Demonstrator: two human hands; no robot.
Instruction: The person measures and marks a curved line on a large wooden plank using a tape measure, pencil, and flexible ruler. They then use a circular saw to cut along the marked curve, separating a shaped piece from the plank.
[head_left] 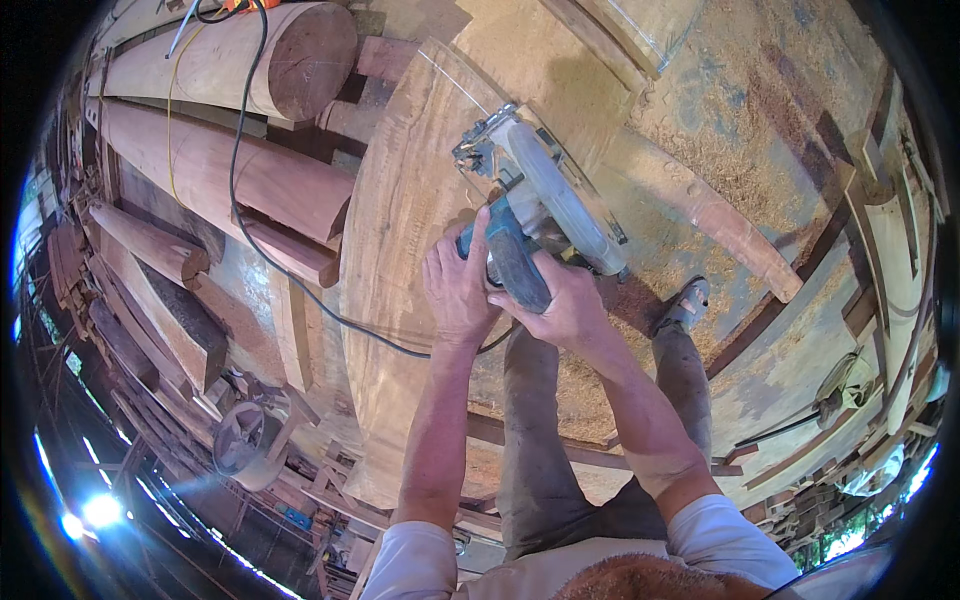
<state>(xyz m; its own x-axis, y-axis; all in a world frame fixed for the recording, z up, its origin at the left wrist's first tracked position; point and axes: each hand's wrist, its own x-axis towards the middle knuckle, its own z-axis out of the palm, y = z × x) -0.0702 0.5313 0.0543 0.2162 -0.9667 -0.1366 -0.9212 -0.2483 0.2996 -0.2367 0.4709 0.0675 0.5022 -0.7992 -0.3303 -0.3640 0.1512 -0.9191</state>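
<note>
Both of my hands are on a circular saw point(565, 205) with a grey blade guard and a blue-green body. My right hand point(572, 305) wraps round its dark rear handle point(522, 265). Close beside it, my left hand point(462, 292) grips the blue-green motor side, with one finger stretched up along the body. Beneath the saw lies a wide, pale wooden slab point(390, 230) with a curved left edge. The saw's base plate rests at the slab's right side; the blade itself is hidden by the guard.
A black power cord point(237, 190) loops over thick logs point(225, 165) at the left and runs below my left hand. Sawdust point(725, 120) covers the floor at the right, near a curved timber piece point(715, 200). My sandalled foot point(688, 300) stands right of the saw.
</note>
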